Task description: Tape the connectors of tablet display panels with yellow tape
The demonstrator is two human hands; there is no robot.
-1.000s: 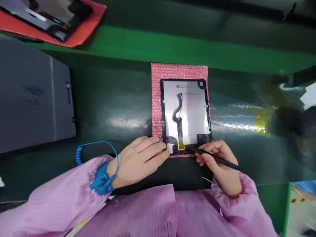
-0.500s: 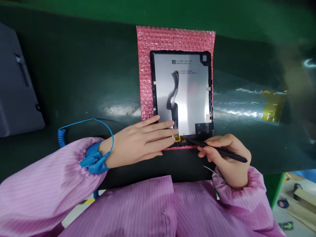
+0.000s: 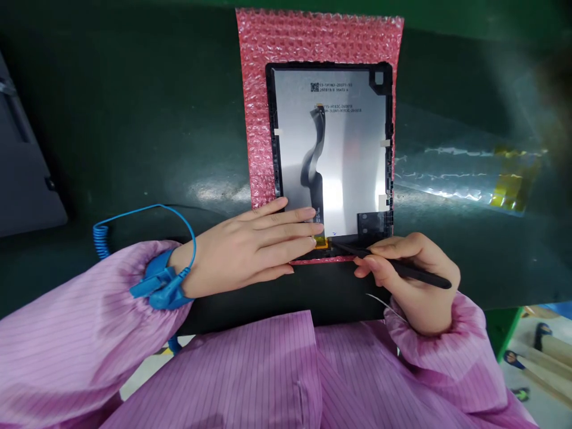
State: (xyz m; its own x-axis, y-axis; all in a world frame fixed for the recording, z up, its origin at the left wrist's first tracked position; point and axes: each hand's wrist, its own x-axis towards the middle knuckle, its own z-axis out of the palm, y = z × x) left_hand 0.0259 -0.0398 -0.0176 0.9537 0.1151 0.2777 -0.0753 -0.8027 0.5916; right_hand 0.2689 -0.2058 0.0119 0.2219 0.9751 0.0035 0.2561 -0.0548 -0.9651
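Note:
A silver display panel in a black frame [image 3: 353, 161] lies on a pink bubble-wrap sheet [image 3: 319, 36]. A dark curved flex cable [image 3: 316, 190] runs down its left half to an orange connector strip [image 3: 320, 243] at the lower edge. My left hand [image 3: 254, 244] lies flat, fingers extended, over the panel's lower left corner and the cable's lower end. Black tweezers [image 3: 402, 271] are held in my right hand [image 3: 411, 274], fingers closed round them, their tip at the lower edge just right of the orange strip.
A dark grey case [image 3: 27, 161] sits at the far left. Clear plastic film with yellow tape [image 3: 509, 179] lies right of the panel. A blue coiled cord [image 3: 100, 238] runs to a blue wristband [image 3: 163, 283] on my left wrist. Another person's feet show at lower right.
The view has come slightly closer, and the panel appears higher and larger. Both hands keep nearly the same places; the tweezers' tip stays by the orange strip.

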